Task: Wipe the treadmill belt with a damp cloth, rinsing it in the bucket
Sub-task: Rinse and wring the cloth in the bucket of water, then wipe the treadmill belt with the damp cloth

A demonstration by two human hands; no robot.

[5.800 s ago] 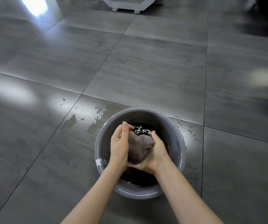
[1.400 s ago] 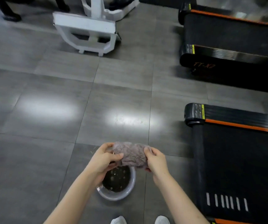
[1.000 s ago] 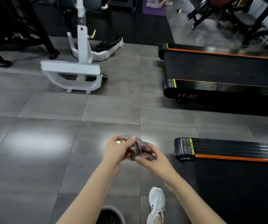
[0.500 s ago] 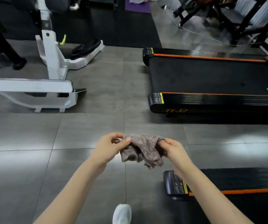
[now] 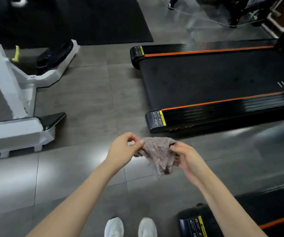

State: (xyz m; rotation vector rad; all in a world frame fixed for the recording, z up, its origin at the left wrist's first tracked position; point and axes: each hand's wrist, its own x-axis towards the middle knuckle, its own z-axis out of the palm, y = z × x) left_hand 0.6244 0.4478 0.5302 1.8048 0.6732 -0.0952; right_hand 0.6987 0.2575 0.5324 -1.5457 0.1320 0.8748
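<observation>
Grey-brown cloth (image 5: 156,153) pinched at opposite edges by left grip (image 5: 120,149) and right grip (image 5: 184,157), treadmill belt (image 5: 214,79) beyond.

1. Light is moderate and soft. The top left around the black mat (image 5: 103,19) is dim and loses detail.
2. Broad pale glare patches lie on the glossy grey floor (image 5: 86,100), left of centre and toward the right edge.
3. Motion blur streaks the treadmill (image 5: 223,79) rail and smears the top right corner.
4. The cloth (image 5: 156,151) at the centre is reasonably sharp.
5. Wide-angle distortion bends straight lines near the edges.
</observation>
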